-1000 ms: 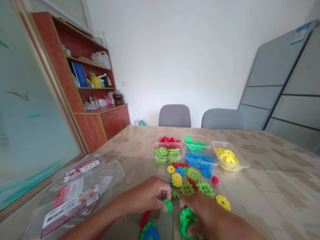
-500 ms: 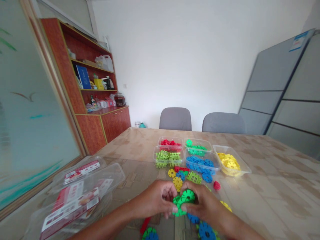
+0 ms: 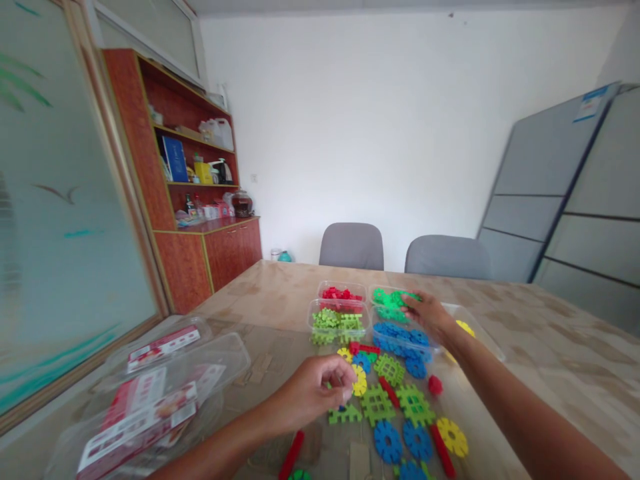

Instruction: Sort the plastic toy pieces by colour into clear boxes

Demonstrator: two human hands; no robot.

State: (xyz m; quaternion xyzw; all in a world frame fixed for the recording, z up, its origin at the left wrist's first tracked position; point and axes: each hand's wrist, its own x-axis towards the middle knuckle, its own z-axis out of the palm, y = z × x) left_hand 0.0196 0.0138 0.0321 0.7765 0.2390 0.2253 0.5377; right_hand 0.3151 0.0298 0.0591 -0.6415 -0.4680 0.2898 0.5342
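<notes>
My right hand point(image 3: 429, 315) reaches far over the clear tray of dark green pieces point(image 3: 386, 298), fingers closed around a green piece at the tray's rim. My left hand point(image 3: 316, 390) hovers low over the loose pieces point(image 3: 395, 407) on the table, fingers curled in a pinch; what they hold is hidden. Next to the green tray stand clear trays of red pieces point(image 3: 340, 293), lime green pieces point(image 3: 337, 321) and blue pieces point(image 3: 397, 333). The tray of yellow pieces point(image 3: 466, 327) is partly hidden behind my right forearm.
Clear lidded boxes with red-and-white labels point(image 3: 150, 387) lie at the left of the table. Two grey chairs point(image 3: 351, 245) point(image 3: 445, 257) stand at the far edge. A red-brown shelf cabinet point(image 3: 200, 227) is at the left wall, grey panels point(image 3: 565, 187) at the right.
Both hands held green round pieces together near the front. The right hand has carried green to the far green tray; the left hand stayed over the loose pieces. The camera tilted up slightly.
</notes>
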